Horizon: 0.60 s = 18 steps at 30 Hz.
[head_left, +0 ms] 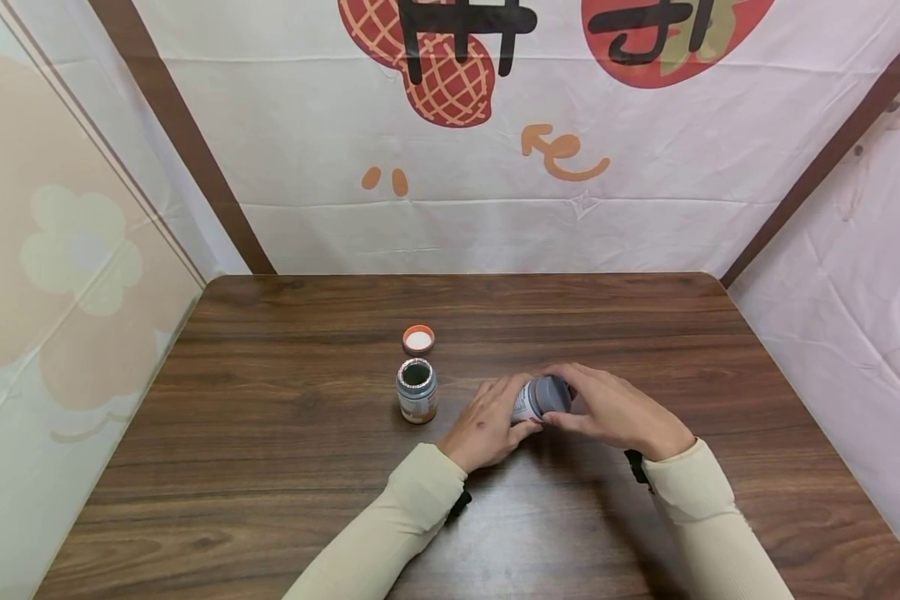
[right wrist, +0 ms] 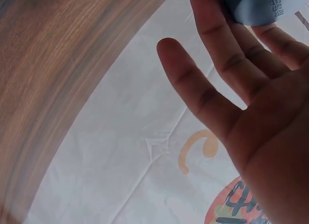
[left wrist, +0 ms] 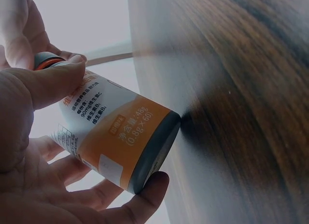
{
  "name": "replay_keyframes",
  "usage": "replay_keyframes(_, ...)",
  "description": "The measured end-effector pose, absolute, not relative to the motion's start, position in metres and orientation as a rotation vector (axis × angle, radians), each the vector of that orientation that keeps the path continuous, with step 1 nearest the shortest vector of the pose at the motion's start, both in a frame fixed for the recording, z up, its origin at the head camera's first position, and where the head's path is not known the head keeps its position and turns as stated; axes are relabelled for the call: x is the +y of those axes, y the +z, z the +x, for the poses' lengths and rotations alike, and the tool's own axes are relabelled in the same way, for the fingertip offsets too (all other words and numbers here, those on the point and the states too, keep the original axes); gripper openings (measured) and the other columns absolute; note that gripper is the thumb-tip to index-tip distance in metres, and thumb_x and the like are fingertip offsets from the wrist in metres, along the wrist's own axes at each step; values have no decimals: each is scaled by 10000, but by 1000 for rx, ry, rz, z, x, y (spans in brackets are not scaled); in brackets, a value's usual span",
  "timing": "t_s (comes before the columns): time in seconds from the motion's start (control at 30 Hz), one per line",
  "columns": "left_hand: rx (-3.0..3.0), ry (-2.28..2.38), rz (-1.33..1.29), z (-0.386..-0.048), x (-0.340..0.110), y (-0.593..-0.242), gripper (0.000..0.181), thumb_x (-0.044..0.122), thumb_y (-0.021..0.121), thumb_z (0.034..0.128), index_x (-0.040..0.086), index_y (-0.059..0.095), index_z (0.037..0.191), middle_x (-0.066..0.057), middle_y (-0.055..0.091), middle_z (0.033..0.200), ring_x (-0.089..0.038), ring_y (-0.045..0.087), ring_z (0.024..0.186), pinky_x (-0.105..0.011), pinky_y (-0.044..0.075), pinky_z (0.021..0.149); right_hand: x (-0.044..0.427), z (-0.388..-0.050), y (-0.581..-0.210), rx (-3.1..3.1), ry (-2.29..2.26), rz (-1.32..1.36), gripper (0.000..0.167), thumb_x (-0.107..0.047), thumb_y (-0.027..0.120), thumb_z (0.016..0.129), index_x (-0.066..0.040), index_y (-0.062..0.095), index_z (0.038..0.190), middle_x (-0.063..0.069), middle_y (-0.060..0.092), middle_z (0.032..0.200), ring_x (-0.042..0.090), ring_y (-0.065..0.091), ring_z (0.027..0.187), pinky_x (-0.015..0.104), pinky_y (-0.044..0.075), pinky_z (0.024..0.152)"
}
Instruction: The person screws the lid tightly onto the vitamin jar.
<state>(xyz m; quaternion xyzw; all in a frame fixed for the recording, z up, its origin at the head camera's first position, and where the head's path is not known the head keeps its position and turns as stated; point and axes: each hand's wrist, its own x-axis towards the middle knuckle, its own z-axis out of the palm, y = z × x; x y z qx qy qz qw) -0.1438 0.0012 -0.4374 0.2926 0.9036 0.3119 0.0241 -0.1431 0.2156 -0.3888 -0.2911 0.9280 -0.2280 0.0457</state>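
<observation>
My left hand (head_left: 486, 423) grips a small supplement bottle (left wrist: 108, 119) with a white and orange label and a dark grey base. The bottle tilts, its base edge near or touching the tabletop; which, I cannot tell. At its other end is a grey cap (head_left: 555, 394) with an orange ring at the edge. My right hand (head_left: 621, 408) holds this cap between thumb and fingers; in the right wrist view only part of the grey end shows. To the left an uncapped bottle (head_left: 417, 403) stands upright, its rim ragged and silvery.
Behind the uncapped bottle a loose orange-edged cap (head_left: 418, 341) lies with its white inside up. All this is on a brown wood-grain table (head_left: 285, 467). White printed cloth (head_left: 307, 150) hangs beyond the back edge and at both sides.
</observation>
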Motion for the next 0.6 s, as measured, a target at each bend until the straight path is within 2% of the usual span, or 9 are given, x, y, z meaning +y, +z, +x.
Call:
replay_keyframes(0.2,2794,966,888,-144,1,-438,517,293,707,947,146,477,1386,-69,587,1286,-276,527,1162,-417,455,935,216,-143,-389,2838,-673,-802,587,-516,648,936,-81,560,1320,-30,646,971,93,578,749,291,471,653)
replay_keyframes(0.27,2796,956,891,-144,1,-438,529,295,706,946,143,470,1395,-73,583,1304,-282,526,1178,-422,453,952,216,-143,-389,2832,-669,-791,677,-547,665,909,-65,531,1366,-2,657,1011,84,588,754,308,488,671)
replay_keyframes(0.33,2800,946,896,-144,1,-438,545,302,705,945,137,464,1405,-79,579,1321,-289,525,1195,-429,451,968,217,-143,-389,2831,-665,-804,757,-543,709,874,-72,490,1424,44,653,1135,116,619,838,356,511,737)
replay_keyframes(0.47,2804,938,896,-144,1,-437,563,321,703,943,130,457,1412,-85,578,1327,-294,526,1200,-436,451,978,217,-143,-389,2840,-661,-888,774,-376,825,828,-143,457,1468,56,562,1344,212,630,1049,458,516,861)
replay_keyframes(0.6,2800,949,896,-144,1,-436,571,323,705,942,130,457,1420,-86,581,1322,-289,527,1189,-433,448,977,217,-143,-388,2841,-667,-984,695,-151,847,804,-165,505,1409,9,545,1326,216,608,1114,454,518,887)
